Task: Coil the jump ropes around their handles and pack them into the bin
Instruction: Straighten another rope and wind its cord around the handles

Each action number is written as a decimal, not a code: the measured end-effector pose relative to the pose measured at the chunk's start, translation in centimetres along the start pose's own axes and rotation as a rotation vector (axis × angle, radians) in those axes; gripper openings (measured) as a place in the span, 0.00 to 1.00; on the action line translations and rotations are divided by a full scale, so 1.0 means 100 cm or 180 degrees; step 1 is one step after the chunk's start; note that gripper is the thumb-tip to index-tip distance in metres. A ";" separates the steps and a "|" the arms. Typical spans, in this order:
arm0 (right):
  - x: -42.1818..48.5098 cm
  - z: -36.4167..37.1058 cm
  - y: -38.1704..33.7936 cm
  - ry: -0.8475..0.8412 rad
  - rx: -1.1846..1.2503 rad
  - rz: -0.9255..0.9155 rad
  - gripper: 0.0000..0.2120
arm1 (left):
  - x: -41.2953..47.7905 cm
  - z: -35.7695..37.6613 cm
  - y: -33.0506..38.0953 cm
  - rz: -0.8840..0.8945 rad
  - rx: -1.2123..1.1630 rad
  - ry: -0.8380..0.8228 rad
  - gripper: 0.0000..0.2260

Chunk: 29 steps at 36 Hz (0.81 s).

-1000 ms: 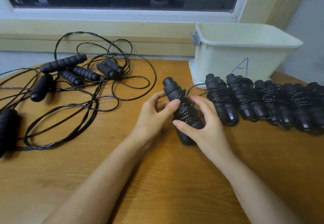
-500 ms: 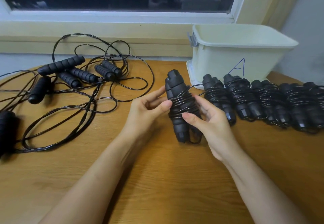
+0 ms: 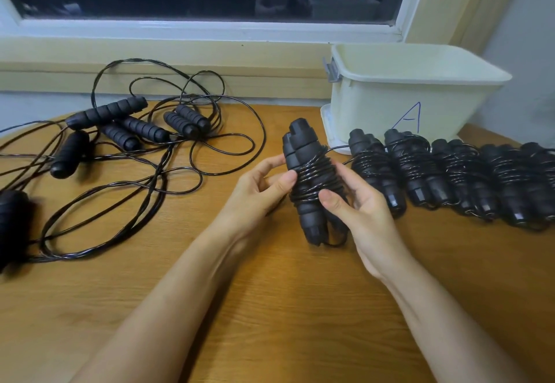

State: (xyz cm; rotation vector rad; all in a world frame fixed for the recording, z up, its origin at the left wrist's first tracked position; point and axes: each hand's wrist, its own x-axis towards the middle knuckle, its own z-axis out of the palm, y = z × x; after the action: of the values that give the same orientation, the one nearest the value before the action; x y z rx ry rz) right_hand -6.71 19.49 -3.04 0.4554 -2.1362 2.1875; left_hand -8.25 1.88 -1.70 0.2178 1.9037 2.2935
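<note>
A coiled jump rope (image 3: 310, 172), two black handles side by side with thin black cord wound round their middle, stands nearly upright above the wooden table (image 3: 270, 307). My left hand (image 3: 258, 190) grips it from the left, thumb pressed on the coils. My right hand (image 3: 357, 205) holds it from the right, thumb on the lower coils. A short loop of cord hangs at the bundle's bottom end. The cream bin (image 3: 411, 94) marked "A" stands behind at the right; I cannot see anything inside it.
Several coiled rope bundles (image 3: 450, 172) lie in a row in front of the bin, running to the right edge. Uncoiled ropes with black handles (image 3: 132, 130) sprawl in loops over the table's left half. A window sill runs along the back.
The bundle has been lifted and turned from a slant to nearly upright. My right thumb has slid onto the lower coils. The view has shifted slightly.
</note>
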 end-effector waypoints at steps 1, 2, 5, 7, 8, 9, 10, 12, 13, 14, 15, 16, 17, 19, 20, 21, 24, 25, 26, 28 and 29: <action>0.000 0.000 0.001 0.0034 -0.0052 -0.0018 0.28 | 0.000 0.000 0.000 -0.0009 0.0003 0.0010 0.25; 0.000 0.000 0.001 0.0049 -0.0109 -0.0034 0.26 | 0.000 0.000 0.000 -0.0023 0.0011 0.0027 0.25; -0.001 0.002 0.002 0.0060 -0.0128 -0.0035 0.24 | 0.000 0.001 0.000 -0.0070 0.0046 0.0129 0.26; -0.001 0.002 0.001 0.0087 -0.0021 -0.0028 0.25 | 0.000 0.002 0.001 -0.0094 0.0052 0.0228 0.26; -0.001 0.002 0.001 0.0092 0.0025 -0.0028 0.26 | -0.001 0.003 0.001 -0.0098 0.0055 0.0267 0.26; -0.001 0.001 0.001 0.0090 0.0056 -0.0029 0.26 | -0.001 0.003 0.002 -0.0095 0.0060 0.0294 0.25; -0.001 0.001 0.001 0.0079 0.0077 -0.0030 0.27 | -0.002 0.003 0.003 -0.0092 0.0057 0.0302 0.24; 0.000 0.000 0.002 0.0035 0.0103 -0.0033 0.28 | -0.002 0.001 0.004 -0.0093 0.0044 0.0262 0.24; 0.000 0.000 0.002 0.0014 0.0109 -0.0038 0.28 | -0.002 0.000 0.004 -0.0088 0.0042 0.0221 0.24; 0.001 0.000 0.002 0.0005 0.0126 -0.0043 0.28 | -0.002 -0.001 0.004 -0.0081 0.0041 0.0171 0.24; 0.001 -0.001 0.003 0.0005 0.0160 -0.0043 0.28 | -0.002 -0.001 0.004 -0.0075 0.0041 0.0118 0.24; 0.002 -0.001 0.002 0.0016 0.0201 -0.0041 0.28 | -0.001 -0.002 0.004 -0.0070 0.0049 0.0063 0.24; 0.002 -0.001 0.002 0.0027 0.0229 -0.0038 0.28 | -0.002 -0.003 0.004 -0.0067 0.0061 0.0009 0.23; 0.003 -0.003 0.002 0.0021 0.0190 -0.0051 0.28 | -0.001 -0.004 0.006 -0.0087 0.0064 -0.0062 0.23; 0.003 -0.004 0.003 0.0011 0.0145 -0.0058 0.28 | -0.002 -0.004 0.006 -0.0104 0.0056 -0.0092 0.22; 0.003 -0.004 0.003 0.0009 0.0109 -0.0062 0.28 | -0.002 -0.003 0.007 -0.0125 0.0046 -0.0116 0.22; 0.002 -0.003 0.003 0.0091 -0.0012 -0.0116 0.27 | -0.003 -0.001 0.008 -0.0200 0.0005 -0.0091 0.21; 0.001 -0.001 0.003 0.0138 -0.0090 -0.0181 0.25 | -0.004 0.000 0.009 -0.0223 -0.0015 -0.0048 0.21; 0.001 0.000 0.003 0.0190 -0.0196 -0.0269 0.23 | -0.004 0.002 0.009 -0.0244 -0.0039 0.0000 0.21; 0.001 0.001 0.003 0.0300 -0.0513 -0.0480 0.20 | -0.004 0.003 0.009 -0.0286 -0.0073 0.0138 0.22; 0.001 0.000 0.003 0.0340 -0.0693 -0.0586 0.19 | -0.004 0.003 0.008 -0.0300 -0.0088 0.0221 0.22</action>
State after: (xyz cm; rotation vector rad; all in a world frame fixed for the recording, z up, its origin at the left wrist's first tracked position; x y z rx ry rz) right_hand -6.88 19.45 -3.33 0.4865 -2.1486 1.8171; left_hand -7.82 1.97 -0.83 0.0448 1.8703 2.2923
